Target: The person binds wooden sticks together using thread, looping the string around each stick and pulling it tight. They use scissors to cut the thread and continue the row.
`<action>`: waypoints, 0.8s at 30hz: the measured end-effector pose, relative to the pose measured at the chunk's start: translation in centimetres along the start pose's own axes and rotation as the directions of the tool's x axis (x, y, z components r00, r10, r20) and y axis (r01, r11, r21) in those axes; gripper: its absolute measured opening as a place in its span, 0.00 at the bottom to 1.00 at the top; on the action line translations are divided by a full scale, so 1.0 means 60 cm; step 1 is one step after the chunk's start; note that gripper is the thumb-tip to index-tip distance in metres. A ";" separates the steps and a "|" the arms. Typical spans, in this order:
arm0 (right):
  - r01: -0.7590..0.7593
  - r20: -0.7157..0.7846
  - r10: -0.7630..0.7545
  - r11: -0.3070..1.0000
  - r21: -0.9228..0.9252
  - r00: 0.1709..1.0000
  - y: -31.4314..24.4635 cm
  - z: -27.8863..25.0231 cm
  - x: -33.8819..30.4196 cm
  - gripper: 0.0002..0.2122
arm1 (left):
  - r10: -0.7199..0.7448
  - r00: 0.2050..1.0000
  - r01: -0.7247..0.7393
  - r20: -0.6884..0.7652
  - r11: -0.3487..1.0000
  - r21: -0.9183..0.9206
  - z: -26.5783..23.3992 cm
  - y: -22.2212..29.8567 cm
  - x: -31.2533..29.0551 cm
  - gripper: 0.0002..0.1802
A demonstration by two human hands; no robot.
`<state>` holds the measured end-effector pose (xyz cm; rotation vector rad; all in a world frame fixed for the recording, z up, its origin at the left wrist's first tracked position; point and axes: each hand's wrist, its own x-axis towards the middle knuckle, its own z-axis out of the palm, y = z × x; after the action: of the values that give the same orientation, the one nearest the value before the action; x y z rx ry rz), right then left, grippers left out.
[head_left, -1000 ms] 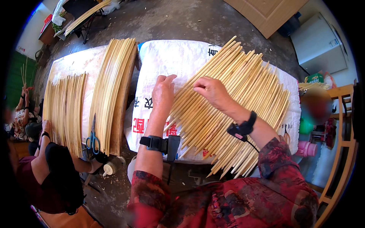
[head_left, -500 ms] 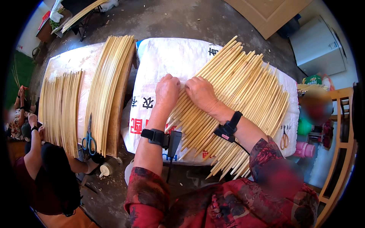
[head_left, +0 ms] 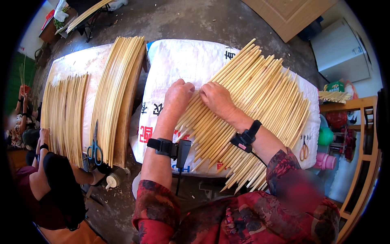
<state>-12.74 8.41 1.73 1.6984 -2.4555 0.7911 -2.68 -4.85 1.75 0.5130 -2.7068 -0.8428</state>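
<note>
A slanting row of pale, peeled sticks (head_left: pixel 256 105), many with pointed ends, lies side by side on a white woven sheet (head_left: pixel 174 57). At the row's upper left edge my left hand (head_left: pixel 178 96) is closed, thumb and fingertips pressed together. Just right of it my right hand (head_left: pixel 219 100) is also closed in a pinch, resting over the ends of the sticks. A small gap separates the two hands. Whatever is between the fingertips is too fine to make out. Thin light strands cross the sticks farther right.
Small scissors (head_left: pixel 304 149) lie on the sheet's right side. On the left table (head_left: pixel 97 57) are two stick bundles and blue-handled scissors (head_left: pixel 95 150). A co-worker (head_left: pixel 44 175) sits at lower left. A wooden chair (head_left: pixel 357 162) stands at right, near a pink container (head_left: pixel 325 161).
My hands have shifted only slightly, the right one a little to the right. At the left, the co-worker's near hand has moved lower and closer to the stick bundle.
</note>
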 end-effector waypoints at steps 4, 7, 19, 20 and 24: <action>-0.009 0.003 0.009 0.996 0.088 1.000 -0.001 -0.011 -0.001 0.04 | 0.021 1.000 -0.021 -0.019 1.000 0.013 0.000 0.002 0.001 0.05; 0.005 0.031 -0.007 0.998 0.061 0.999 -0.001 -0.013 -0.002 0.04 | 0.008 0.999 -0.008 -0.031 1.000 -0.022 0.002 0.001 0.001 0.03; -0.054 0.029 0.053 0.998 0.024 0.998 0.000 -0.023 -0.003 0.05 | 0.007 1.000 -0.009 -0.030 0.998 -0.061 0.006 -0.008 0.003 0.04; -0.091 0.018 0.090 0.994 0.054 0.996 0.003 -0.026 -0.004 0.05 | 0.013 1.000 -0.015 -0.024 0.998 -0.056 0.005 -0.006 0.004 0.04; -0.117 -0.023 0.121 0.986 0.117 0.992 0.004 -0.025 -0.010 0.05 | -0.047 0.999 0.048 0.023 0.998 -0.048 0.005 -0.004 0.007 0.04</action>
<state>-13.08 9.67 2.71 1.5737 -2.5575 0.9828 -3.12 -5.06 1.46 0.5632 -2.6964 -0.9291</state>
